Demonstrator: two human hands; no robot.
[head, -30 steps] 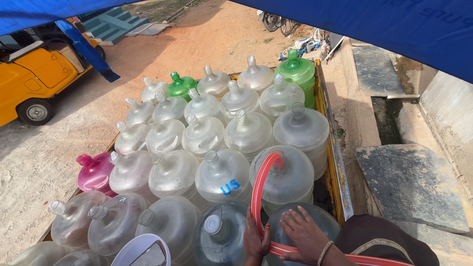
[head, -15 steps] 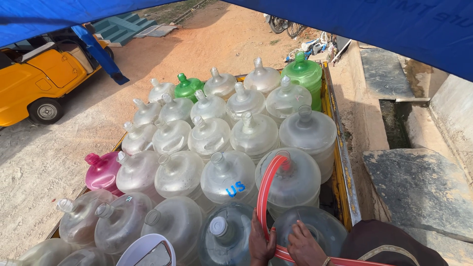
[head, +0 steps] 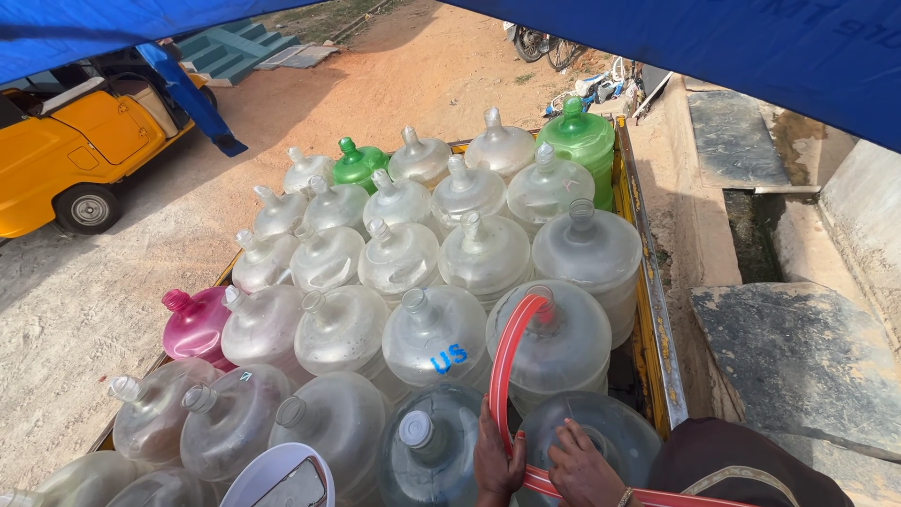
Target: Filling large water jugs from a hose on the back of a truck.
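A red hose (head: 508, 357) arcs up from the bottom and its end goes into the neck of a clear water jug (head: 549, 343). My left hand (head: 496, 462) is closed around the hose just below the arc. My right hand (head: 582, 465) grips the same hose lower down, over another clear jug (head: 601, 432) at the bottom. Several big clear jugs fill the yellow truck bed (head: 649, 338), most of them uncapped.
A pink jug (head: 195, 324) stands at the left edge and two green jugs (head: 584, 141) at the far end. A yellow three-wheeler (head: 66, 155) is parked on the dirt at left. Concrete slabs (head: 798, 357) and a drain lie right. A blue tarp (head: 732, 47) hangs overhead.
The view has shifted down and slightly right. Both hands have slipped lower in the picture while keeping hold of the hose. The jugs have not moved.
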